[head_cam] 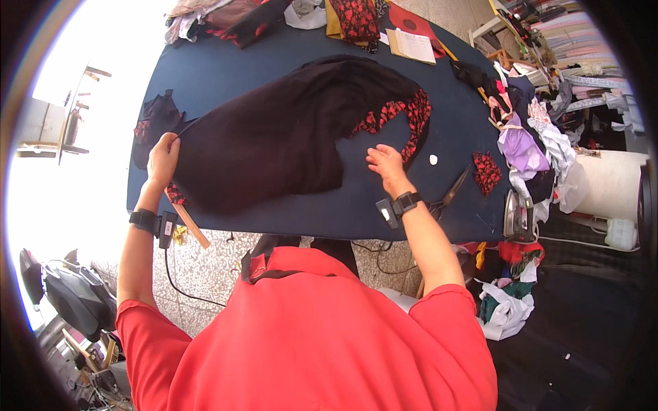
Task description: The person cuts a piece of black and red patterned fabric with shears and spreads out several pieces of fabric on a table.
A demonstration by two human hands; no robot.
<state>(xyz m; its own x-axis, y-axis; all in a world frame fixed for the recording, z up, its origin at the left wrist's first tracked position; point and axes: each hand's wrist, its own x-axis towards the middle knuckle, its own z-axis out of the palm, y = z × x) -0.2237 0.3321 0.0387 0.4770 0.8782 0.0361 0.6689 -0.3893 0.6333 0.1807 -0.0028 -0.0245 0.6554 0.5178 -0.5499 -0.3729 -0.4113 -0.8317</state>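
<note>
A large piece of black fabric (267, 138) spreads over the blue-covered table (411, 221). Red floral cloth (419, 110) shows along its right end in a curve. My left hand (164, 158) pinches the fabric's left edge between thumb and fingers. Above the bare table, just right of the fabric's notched edge, my right hand (386, 165) is held with its fingers apart and nothing in them. A white piece of tailor's chalk (433, 160) lies to its right. Fabric scissors (452, 192) rest near my right wrist, blades pointing away from me.
A red floral scrap (486, 173) and a clothes iron (519, 216) sit at the table's right. Fabric scraps (522, 144) pile along that edge. An open notebook (413, 46) lies at the far side. A wooden ruler (190, 226) sticks out over the near left edge.
</note>
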